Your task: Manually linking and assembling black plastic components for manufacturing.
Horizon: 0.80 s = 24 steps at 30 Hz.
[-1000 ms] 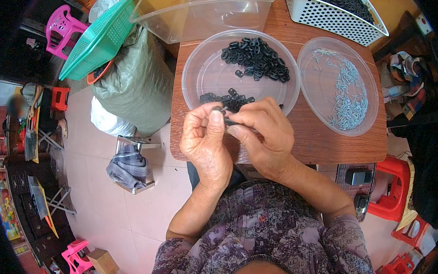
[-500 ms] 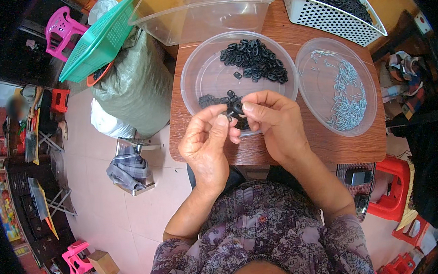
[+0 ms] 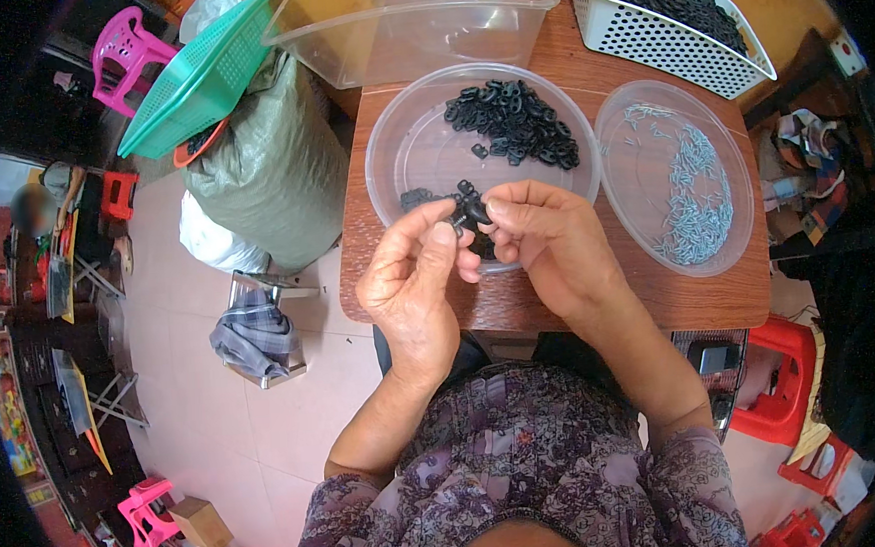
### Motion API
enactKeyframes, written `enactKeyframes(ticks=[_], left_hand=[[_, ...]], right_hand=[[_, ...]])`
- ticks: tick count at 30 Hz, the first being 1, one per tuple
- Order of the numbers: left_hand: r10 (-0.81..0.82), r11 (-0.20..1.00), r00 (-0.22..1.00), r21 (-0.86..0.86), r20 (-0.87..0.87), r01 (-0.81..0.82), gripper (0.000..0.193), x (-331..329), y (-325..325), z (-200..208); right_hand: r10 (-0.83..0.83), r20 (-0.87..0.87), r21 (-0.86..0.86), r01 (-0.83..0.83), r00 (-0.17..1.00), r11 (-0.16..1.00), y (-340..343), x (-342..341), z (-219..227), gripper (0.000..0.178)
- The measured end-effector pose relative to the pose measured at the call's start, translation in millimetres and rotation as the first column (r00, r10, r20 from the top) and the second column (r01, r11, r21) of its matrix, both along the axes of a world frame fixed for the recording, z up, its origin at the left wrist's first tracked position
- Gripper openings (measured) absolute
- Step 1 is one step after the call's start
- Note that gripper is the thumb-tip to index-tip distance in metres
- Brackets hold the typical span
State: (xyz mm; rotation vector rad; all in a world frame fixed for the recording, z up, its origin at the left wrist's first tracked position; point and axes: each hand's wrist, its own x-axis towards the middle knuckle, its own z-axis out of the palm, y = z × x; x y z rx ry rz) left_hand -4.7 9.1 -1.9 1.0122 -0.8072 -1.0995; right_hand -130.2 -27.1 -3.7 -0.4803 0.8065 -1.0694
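Note:
Over the near edge of a round clear tub (image 3: 383,167), my left hand (image 3: 413,290) and my right hand (image 3: 561,251) meet, fingertips pinched. My right thumb and finger grip a small black ring-shaped plastic part (image 3: 478,211). Between my left thumb and forefinger is a tiny dark piece (image 3: 459,222), touching the ring part; its exact shape is hard to make out. Inside the tub, a heap of black oval rings (image 3: 524,123) lies at the far right. Smaller black pieces (image 3: 417,198) lie nearer, partly hidden behind my fingers.
Right of the tub, a shallow round clear tray (image 3: 645,231) holds many silvery pins (image 3: 698,192). A white perforated basket (image 3: 665,54) full of black parts stands at the back right. An empty clear bin (image 3: 443,32) sits behind. Left stands a stuffed sack (image 3: 271,173) under green baskets (image 3: 186,88).
Both hands stay nearly in place. The black ring part has turned slightly between my fingers, and the tiny piece sits closer against it. The whole view has shifted a little.

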Motion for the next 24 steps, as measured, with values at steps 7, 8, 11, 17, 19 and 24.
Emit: enactKeyframes(ticks=[7,8,11,17,19,24], left_hand=[[0.08,0.997,0.996,-0.011,-0.046,-0.081,0.018,4,-4,0],[0.082,0.997,0.996,-0.009,-0.046,-0.082,0.018,6,-5,-1],[0.122,0.991,0.992,-0.055,0.019,-0.12,0.017,10,-6,-3],[0.131,0.988,0.982,-0.097,0.139,-0.118,0.016,3,0,-8],[0.124,0.988,0.988,-0.102,0.091,-0.114,0.016,3,1,-9],[0.21,0.972,0.962,-0.14,0.174,-0.187,0.015,3,-4,-8]], right_hand=[[-0.147,-0.313,-0.336,0.035,0.938,0.941,14,13,-4,0.017],[-0.193,-0.371,-0.424,0.02,0.908,0.906,18,16,-2,0.019],[-0.304,-0.522,-0.595,-0.085,0.797,0.799,20,16,-3,0.023],[-0.425,-0.608,-0.695,-0.192,0.671,0.693,19,18,0,0.025],[-0.392,-0.609,-0.662,-0.171,0.69,0.73,21,20,0,0.026],[-0.375,-0.613,-0.65,-0.173,0.695,0.74,23,21,-3,0.027]])
